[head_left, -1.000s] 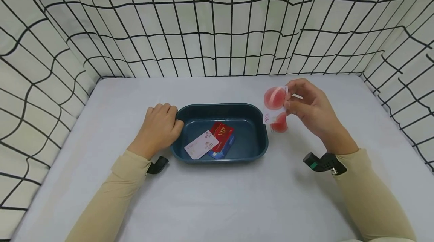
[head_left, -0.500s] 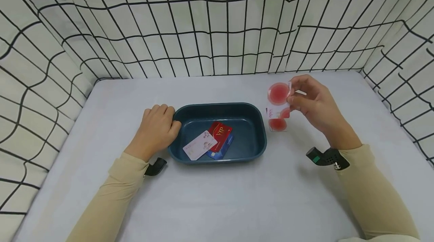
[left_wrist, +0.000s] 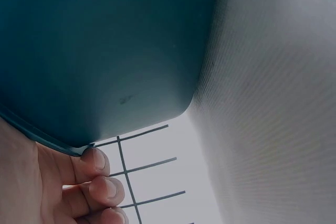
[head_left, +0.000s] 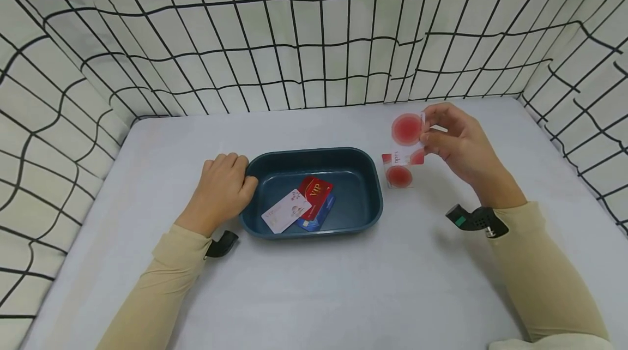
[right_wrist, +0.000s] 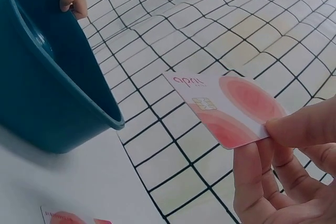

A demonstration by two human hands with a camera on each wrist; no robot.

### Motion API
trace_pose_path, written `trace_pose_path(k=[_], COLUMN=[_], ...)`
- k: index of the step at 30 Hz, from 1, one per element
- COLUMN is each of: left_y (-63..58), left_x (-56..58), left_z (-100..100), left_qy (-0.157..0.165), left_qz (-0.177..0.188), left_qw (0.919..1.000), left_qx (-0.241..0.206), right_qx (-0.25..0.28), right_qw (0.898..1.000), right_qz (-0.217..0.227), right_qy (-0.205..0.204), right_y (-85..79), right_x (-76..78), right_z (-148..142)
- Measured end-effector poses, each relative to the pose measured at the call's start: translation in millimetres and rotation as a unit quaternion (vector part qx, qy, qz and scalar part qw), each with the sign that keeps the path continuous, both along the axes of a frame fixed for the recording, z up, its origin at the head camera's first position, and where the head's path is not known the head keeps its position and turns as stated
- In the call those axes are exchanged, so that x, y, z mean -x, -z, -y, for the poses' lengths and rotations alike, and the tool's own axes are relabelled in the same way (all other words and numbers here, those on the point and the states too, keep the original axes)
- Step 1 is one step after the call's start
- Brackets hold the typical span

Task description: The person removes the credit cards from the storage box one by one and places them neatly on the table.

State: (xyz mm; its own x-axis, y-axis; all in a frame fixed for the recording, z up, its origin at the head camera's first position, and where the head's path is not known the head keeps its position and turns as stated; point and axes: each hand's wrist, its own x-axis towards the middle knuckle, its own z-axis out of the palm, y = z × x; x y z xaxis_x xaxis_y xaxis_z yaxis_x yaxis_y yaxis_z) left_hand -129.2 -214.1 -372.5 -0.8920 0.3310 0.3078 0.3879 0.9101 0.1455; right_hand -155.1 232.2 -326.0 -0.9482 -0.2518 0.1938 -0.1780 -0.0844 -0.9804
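One card (right_wrist: 226,109), edge-pinched by right hand (head_left: 463,148) (light pressure advised); left hand (head_left: 219,194) grips tray (head_left: 314,160) by left rim, firmness unclear.

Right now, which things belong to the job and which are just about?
Likely in use:
right hand with pinched card
left hand gripping the tray
white card, red card, blue card inside
loose card beside the tray

Just about:
table
gridded backdrop

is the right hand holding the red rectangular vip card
No, the right hand pinches a white-and-pink rectangular card instead.
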Motion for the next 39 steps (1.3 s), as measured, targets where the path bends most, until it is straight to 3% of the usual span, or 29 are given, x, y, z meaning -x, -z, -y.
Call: trace_pose_path(k=[9, 18, 31, 39], left_y=[0.2, 0.6, 1.2, 1.5], left_x=[0.3, 0.4, 0.7, 1.4], left_z=[0.4, 0.3, 0.3, 0.8], left_qy=[0.003, 0.003, 0.001, -0.001], left_qz=[-0.009, -0.010, -0.007, -0.004], left_qw=[1.0000, 0.9999, 1.0000, 1.0000], left_qx=[0.002, 0.000, -0.004, -0.006], right_qx=[0.001, -0.031, -0.100, -0.159], right_qw=[1.000, 0.996, 0.983, 0.972], right_qz=[0.024, 0.063, 0.136, 0.165], right_qy=[0.010, 0.046, 0.072, 0.059], right_y=[6.3, 13.7, 21.6, 27.5], right_x=[4.8, 12.5, 19.6, 23.1], right_z=[-8.2, -15.1, -28.1, -36.8])
